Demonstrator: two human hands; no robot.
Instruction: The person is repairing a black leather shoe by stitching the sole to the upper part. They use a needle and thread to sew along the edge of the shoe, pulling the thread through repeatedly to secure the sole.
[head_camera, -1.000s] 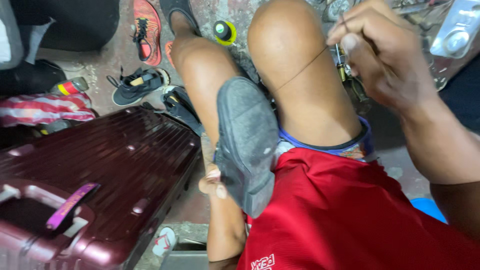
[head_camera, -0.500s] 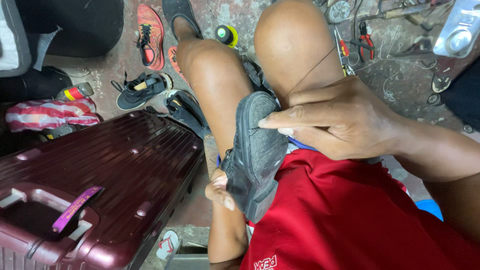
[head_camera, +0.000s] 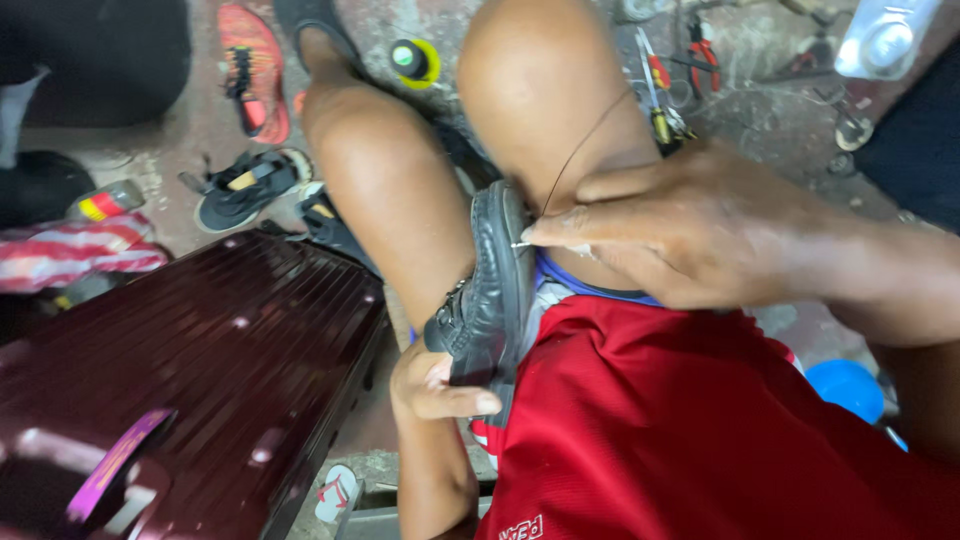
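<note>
Rough grey concrete floor (head_camera: 760, 60), stained, cluttered. Dark maroon hard-shell suitcase (head_camera: 190, 380) lying flat lower left, purple strap across handle end. Red shoe (head_camera: 255, 70) and black sandal (head_camera: 245, 185) on floor above suitcase. Red-and-white striped cloth (head_camera: 75, 250) at left edge. Small black can with yellow rim (head_camera: 412, 60) near top centre. Pliers and screwdrivers (head_camera: 680, 75) scattered upper right. Clear plastic bottle (head_camera: 885, 35) in top right corner. Blue round object (head_camera: 848, 388) at right. Light dim, even.

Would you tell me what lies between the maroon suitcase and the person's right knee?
In the head view, the left leg and the dark shoe lie between suitcase and right knee.
</note>
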